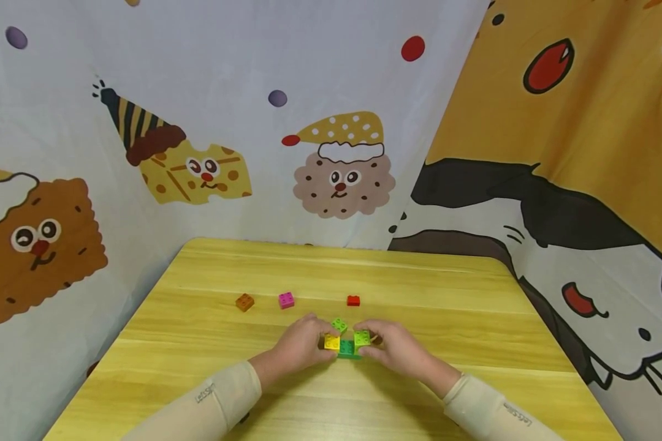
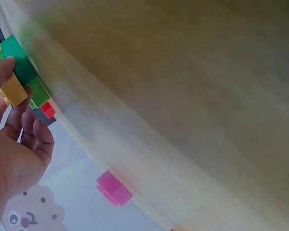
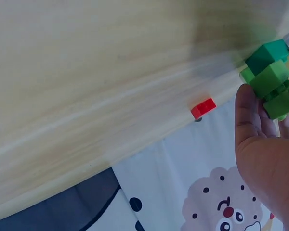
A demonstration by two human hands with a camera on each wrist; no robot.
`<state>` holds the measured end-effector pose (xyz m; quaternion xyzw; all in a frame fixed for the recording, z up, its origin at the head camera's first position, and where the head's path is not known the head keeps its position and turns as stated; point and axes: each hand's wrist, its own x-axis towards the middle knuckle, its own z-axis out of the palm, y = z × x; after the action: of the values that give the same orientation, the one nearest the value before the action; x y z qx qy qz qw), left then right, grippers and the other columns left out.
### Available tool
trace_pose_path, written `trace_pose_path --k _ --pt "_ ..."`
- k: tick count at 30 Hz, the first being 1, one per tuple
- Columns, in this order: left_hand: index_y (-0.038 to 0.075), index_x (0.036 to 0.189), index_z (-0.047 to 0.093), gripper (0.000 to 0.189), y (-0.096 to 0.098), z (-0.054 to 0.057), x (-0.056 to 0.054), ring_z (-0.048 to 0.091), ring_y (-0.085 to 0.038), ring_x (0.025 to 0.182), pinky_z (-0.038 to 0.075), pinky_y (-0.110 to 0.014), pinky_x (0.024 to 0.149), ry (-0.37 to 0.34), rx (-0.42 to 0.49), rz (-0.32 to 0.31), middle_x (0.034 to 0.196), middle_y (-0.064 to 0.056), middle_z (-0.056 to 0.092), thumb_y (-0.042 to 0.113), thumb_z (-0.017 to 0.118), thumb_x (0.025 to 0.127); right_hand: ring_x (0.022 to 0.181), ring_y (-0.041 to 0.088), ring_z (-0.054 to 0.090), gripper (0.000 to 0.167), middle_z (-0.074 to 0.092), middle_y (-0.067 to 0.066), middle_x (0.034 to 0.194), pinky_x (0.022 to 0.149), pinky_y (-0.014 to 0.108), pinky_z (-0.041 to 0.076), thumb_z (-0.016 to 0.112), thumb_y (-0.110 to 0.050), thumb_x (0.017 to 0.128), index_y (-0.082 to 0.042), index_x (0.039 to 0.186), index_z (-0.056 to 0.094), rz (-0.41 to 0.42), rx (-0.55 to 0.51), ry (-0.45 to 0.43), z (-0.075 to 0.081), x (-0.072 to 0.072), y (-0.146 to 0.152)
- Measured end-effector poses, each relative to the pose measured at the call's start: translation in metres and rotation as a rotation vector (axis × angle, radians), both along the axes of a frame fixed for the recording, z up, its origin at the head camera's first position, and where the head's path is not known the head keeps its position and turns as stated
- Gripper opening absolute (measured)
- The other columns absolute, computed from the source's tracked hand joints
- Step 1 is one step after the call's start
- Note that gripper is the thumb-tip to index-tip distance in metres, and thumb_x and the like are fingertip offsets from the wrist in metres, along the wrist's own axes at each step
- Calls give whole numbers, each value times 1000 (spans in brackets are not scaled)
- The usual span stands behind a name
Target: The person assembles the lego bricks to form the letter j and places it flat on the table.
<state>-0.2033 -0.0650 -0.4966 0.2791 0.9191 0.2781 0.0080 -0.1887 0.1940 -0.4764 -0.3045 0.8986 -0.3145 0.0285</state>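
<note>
My left hand [image 1: 302, 344] pinches a yellow toy brick [image 1: 331, 342] at the left end of a small brick build. A dark green brick [image 1: 347, 347] lies low in the middle, beside the yellow one. At the right end, my right hand [image 1: 395, 349] holds a lime green brick [image 1: 361, 337] between thumb and fingers; in the right wrist view this lime brick [image 3: 281, 105] sits above another green brick [image 3: 269, 79]. Just behind the build lies a further lime brick [image 1: 339, 325], partly hidden by the left fingers. Whether it touches the build I cannot tell.
Farther back on the wooden table [image 1: 447, 294] lie an orange-brown brick [image 1: 245, 302], a magenta brick [image 1: 286, 299] and a red brick [image 1: 353, 301]. A patterned cloth [image 1: 226, 92] with cartoon figures hangs behind the table and along its sides.
</note>
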Motion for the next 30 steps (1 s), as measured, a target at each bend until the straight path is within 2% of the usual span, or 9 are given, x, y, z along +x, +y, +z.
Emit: trace_pose_path --k 4,6,13,18,22,30 --pt "18 120 82 39 0 0 0 53 -3 87 49 -19 74 1 -2 -1 111 5 81 28 93 84 102 17 74 47 76 5 124 83 24 62 80 -26 98 -6 138 67 -15 -36 -45 -2 2 1" --pt "18 120 82 39 0 0 0 53 -3 87 49 -19 74 0 -2 -2 111 5 81 29 93 84 102 18 74 51 76 6 124 81 24 62 79 -29 99 -6 142 65 -28 -64 -98 -3 3 2" --pt "18 122 82 40 0 0 0 51 -4 84 48 -19 73 -8 -10 -2 110 5 80 29 92 85 108 25 74 54 70 13 137 82 33 64 67 -43 105 -9 148 61 -185 -234 -392 -4 5 3" --pt "18 121 82 40 -1 -1 0 50 -4 83 47 -19 71 -12 -9 1 107 6 79 29 93 84 93 24 69 58 67 17 123 79 37 64 67 -43 106 -3 147 60 -257 -361 -564 -4 4 1" --pt "17 121 82 40 0 -1 -1 50 -5 83 47 -20 71 -11 -4 -2 107 5 80 29 93 85 91 23 69 58 68 17 121 81 39 65 68 -42 105 -1 145 61 -287 -410 -613 -5 5 -1" --pt "16 121 82 39 0 0 -2 50 -5 83 47 -20 72 0 -3 -6 106 5 79 29 92 85 96 25 74 60 68 19 135 87 41 65 73 -42 102 -2 144 62 -398 -510 -648 -5 15 -8"
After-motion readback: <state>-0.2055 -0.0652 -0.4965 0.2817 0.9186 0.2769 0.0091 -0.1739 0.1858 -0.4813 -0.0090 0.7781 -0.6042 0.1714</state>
